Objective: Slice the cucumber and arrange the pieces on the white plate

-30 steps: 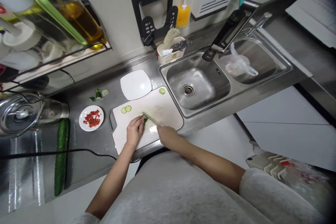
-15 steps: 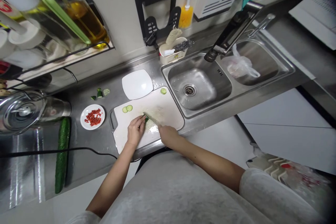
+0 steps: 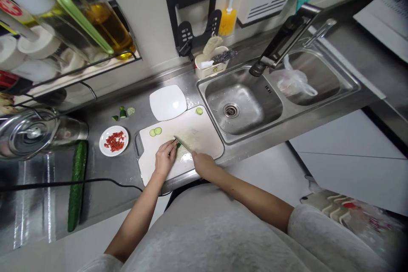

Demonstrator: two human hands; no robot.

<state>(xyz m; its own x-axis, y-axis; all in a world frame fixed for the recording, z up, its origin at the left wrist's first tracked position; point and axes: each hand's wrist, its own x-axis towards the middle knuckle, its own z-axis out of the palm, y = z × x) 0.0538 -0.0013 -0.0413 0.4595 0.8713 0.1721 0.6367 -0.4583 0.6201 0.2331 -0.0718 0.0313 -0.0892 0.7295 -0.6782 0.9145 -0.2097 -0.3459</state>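
Right hand (image 3: 204,165) is wrapped round the knife (image 3: 185,144), left hand (image 3: 164,159) pinning a green cucumber piece (image 3: 178,145) on the cutting board (image 3: 208,134), right by the blade. Safest bet: fingertips curled back, knuckles guiding. Cucumber slices (image 3: 158,130) sit just beyond.

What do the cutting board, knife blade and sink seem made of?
Cutting board: probably plastic, smooth and pale, with no wood grain showing. Knife blade: apparently metal, thin and grey; too small to judge its finish. Sink: metal, likely stainless steel, satin grey with soft reflections.
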